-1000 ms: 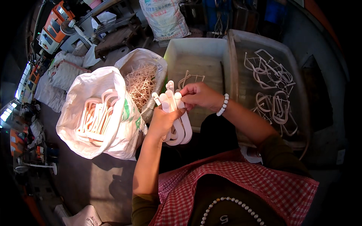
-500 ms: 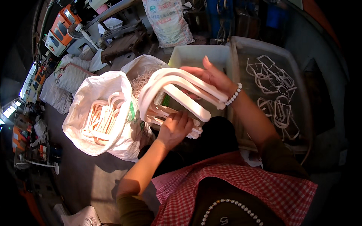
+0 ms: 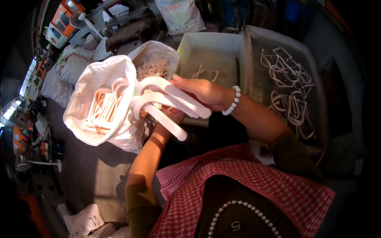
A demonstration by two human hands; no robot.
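Observation:
A bundle of pale pink, hook-shaped curved plastic pieces is held up in front of me, their rounded ends pointing right and toward me. My right hand, with a white bead bracelet, is closed on the bundle's far right side, its thumb along the top. Beneath the bundle is my left hand, mostly hidden, its visible fingers curled against the pieces. Just left of them stands an open white woven sack, holding several similar curved pieces.
Behind it, another white sack holds thin pink scraps. A pale plastic tub contains a thin pink frame. The greyish tub at right holds tangled curved pieces on frames. A full sack stands at the back.
The bundle has moved left and lower toward the open sack. My right hand has come down from open fingers onto the pieces, and my left hand has gone beneath them.

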